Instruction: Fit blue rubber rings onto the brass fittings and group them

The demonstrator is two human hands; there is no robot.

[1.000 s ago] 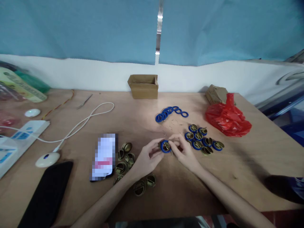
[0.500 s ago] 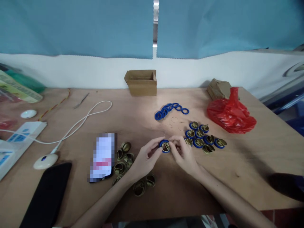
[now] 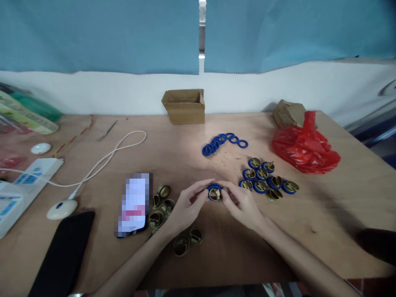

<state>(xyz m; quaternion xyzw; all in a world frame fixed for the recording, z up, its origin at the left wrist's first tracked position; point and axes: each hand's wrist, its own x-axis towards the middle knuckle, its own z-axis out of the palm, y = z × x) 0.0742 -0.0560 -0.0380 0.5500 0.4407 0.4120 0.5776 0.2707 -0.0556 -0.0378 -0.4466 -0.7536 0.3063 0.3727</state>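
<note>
Brown table [image 3: 324, 202], blue sheet [image 3: 93, 37] behind at 12 o'clock. Left hand [image 3: 189, 205] and right hand [image 3: 243, 205] both pinch blue ring [image 3: 214, 185] and brass piece [image 3: 217, 193], one from each side, just above table. Looks like ring being fitted round brass; next move calls for even push from both sides. Can't tell if ring sits flat: hands hide its sides. From ring: spare blue rings [image 3: 214, 145] at 12, ringed brass pieces [image 3: 262, 173] near 3, red bag [image 3: 306, 152] at 2, phone [image 3: 134, 200] at 9. Left arm [image 3: 145, 252] in way, partly over loose brass pieces [image 3: 156, 219] at 8.
</note>
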